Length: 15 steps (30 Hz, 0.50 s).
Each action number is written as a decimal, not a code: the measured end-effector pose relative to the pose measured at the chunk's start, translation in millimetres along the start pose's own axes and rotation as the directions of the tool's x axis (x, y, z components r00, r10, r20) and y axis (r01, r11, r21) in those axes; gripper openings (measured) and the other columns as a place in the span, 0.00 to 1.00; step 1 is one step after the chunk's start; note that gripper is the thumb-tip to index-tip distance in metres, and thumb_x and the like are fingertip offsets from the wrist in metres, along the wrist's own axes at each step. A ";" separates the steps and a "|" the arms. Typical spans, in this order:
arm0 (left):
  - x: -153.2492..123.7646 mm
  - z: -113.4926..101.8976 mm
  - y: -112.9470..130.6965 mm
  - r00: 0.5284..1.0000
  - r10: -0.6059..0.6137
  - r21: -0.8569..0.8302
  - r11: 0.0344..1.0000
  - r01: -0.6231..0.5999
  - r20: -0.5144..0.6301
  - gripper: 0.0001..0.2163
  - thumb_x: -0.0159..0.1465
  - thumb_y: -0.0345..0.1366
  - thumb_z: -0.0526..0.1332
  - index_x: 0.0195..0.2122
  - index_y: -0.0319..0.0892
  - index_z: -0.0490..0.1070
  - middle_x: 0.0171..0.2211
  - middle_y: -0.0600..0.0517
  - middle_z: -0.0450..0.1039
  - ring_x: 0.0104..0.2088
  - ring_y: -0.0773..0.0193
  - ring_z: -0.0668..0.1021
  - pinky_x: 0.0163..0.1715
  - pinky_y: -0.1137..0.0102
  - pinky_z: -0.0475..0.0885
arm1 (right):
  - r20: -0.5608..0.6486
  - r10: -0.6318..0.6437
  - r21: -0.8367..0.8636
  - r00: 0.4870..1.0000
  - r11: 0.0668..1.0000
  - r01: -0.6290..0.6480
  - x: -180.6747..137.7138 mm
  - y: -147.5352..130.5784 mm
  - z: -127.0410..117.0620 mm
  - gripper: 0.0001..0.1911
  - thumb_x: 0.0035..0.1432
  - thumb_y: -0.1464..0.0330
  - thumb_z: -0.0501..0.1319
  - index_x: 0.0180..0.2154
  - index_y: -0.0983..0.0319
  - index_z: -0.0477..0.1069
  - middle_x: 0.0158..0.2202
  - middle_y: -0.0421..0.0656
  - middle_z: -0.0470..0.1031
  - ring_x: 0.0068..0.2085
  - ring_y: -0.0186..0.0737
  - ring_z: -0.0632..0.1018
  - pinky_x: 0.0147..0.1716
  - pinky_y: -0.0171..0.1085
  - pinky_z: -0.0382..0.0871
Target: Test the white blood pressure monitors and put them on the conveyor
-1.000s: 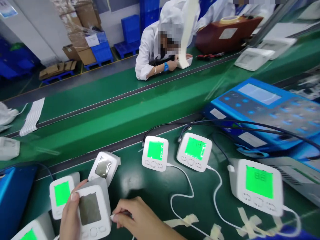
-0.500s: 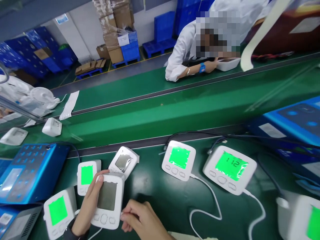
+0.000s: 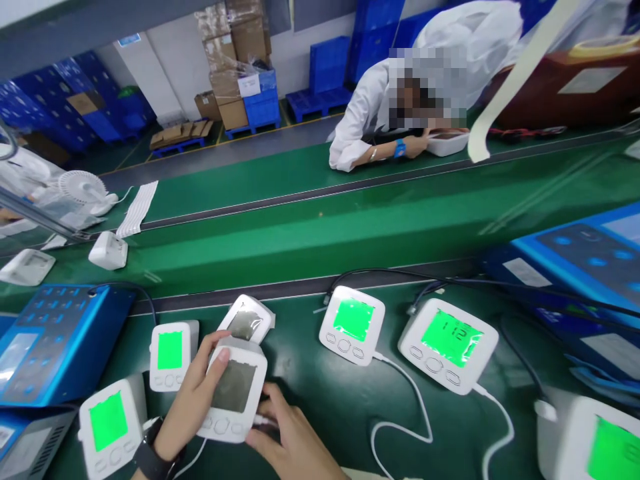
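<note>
A white blood pressure monitor [image 3: 239, 387] with a grey, unlit screen is held up off the bench, tilted. My left hand [image 3: 193, 400] wraps its left side, thumb on the front by the top of the screen. At its lower right side sits my right hand [image 3: 293, 437], closed about the edge with the thumb at the lower corner and other fingers partly hidden behind. A white cable plug [image 3: 265, 421] shows between these fingers, against the monitor's side. Just behind lies another unlit monitor [image 3: 246, 319], partly covered.
Green-lit monitors stand left [image 3: 109, 421] and right [image 3: 353, 325], [image 3: 450, 343] with white cables [image 3: 425, 427]. Blue test boxes [image 3: 65, 340] flank the bench. Beyond the green ledge [image 3: 320, 233], a person in white [image 3: 360, 127] leans over a white tray.
The held monitor has shifted right and slightly up, and tilted. My right fingers have gone from a pinch at its side to a wider hold around the edge, uncovering the plug.
</note>
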State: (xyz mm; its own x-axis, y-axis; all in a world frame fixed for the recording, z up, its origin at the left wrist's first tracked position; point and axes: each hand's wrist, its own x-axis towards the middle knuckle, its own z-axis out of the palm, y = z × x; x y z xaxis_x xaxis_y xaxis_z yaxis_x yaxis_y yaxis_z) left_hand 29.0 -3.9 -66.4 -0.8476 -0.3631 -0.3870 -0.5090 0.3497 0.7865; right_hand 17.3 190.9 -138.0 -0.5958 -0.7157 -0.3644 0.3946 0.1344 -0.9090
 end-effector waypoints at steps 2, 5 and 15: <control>2.3 -0.5 1.6 0.998 0.056 -0.072 0.996 -0.054 0.014 0.30 0.70 0.62 0.53 0.66 0.52 0.62 0.68 0.47 0.63 0.63 0.45 0.71 0.58 0.58 0.71 | -0.012 -0.015 0.055 1.000 0.998 0.016 5.4 -12.5 -2.3 0.43 0.57 0.68 0.71 0.69 0.48 0.57 0.57 0.43 0.78 0.56 0.52 0.78 0.54 0.48 0.73; 27.8 -10.9 2.2 0.982 0.164 -0.146 0.978 -0.150 0.094 0.31 0.74 0.59 0.45 0.72 0.51 0.54 0.68 0.44 0.63 0.63 0.47 0.71 0.59 0.56 0.71 | -0.044 -0.149 0.270 0.988 0.950 0.155 21.7 -26.7 1.0 0.40 0.59 0.64 0.71 0.68 0.50 0.57 0.60 0.43 0.75 0.57 0.49 0.78 0.57 0.47 0.72; 125.1 -38.8 -0.2 0.924 0.322 0.322 0.870 -0.374 0.204 0.21 0.65 0.59 0.57 0.34 0.46 0.73 0.38 0.48 0.78 0.38 0.53 0.79 0.44 0.61 0.75 | -0.270 -0.221 0.291 0.937 0.909 0.298 56.3 0.6 25.2 0.38 0.60 0.57 0.73 0.66 0.56 0.61 0.57 0.49 0.78 0.56 0.54 0.78 0.58 0.52 0.71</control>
State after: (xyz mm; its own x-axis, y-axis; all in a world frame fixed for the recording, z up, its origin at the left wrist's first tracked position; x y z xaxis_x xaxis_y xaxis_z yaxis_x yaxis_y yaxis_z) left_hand -71.1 -82.9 -96.2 -0.9782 -0.0466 -0.2024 -0.1737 0.7178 0.6742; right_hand 1.6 133.4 -154.0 -0.8343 -0.5156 -0.1954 0.3848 -0.2906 -0.8761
